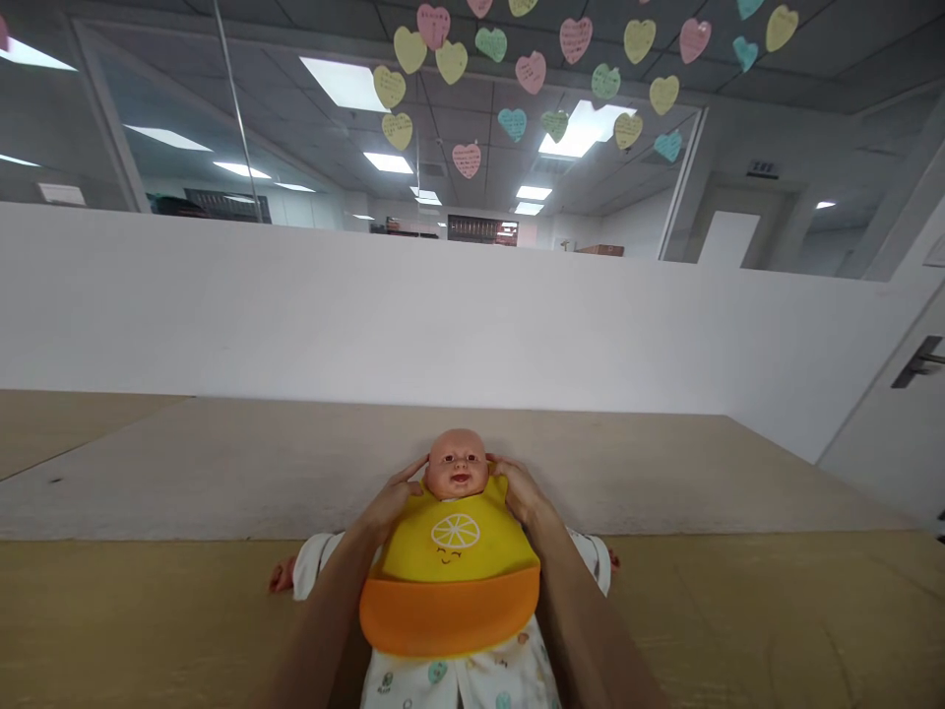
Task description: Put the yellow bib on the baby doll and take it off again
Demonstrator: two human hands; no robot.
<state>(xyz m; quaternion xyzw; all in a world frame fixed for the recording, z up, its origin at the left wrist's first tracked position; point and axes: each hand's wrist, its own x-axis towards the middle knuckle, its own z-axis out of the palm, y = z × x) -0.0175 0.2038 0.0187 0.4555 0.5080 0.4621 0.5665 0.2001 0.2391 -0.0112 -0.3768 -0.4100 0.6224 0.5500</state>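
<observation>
A baby doll (458,461) lies on its back, head pointing away from me and arms spread out sideways. Over its chest is a yellow silicone bib (483,542) with a white citrus slice, a small smiling face and an orange catch pocket (450,615). My left hand (395,500) is at the left side of the doll's neck, its fingers closed at the bib's upper edge. On the other side, my right hand (521,490) grips the opposite neck strap. Both sets of fingertips reach beside the head and are partly hidden. White printed clothes (462,679) cover the doll's body.
Under the doll is a wooden surface (738,611), with a greyish board strip (221,473) behind it. A white low wall (443,315) rises at the back, topped by glass with heart-shaped notes (467,160). A door handle (919,361) shows at right.
</observation>
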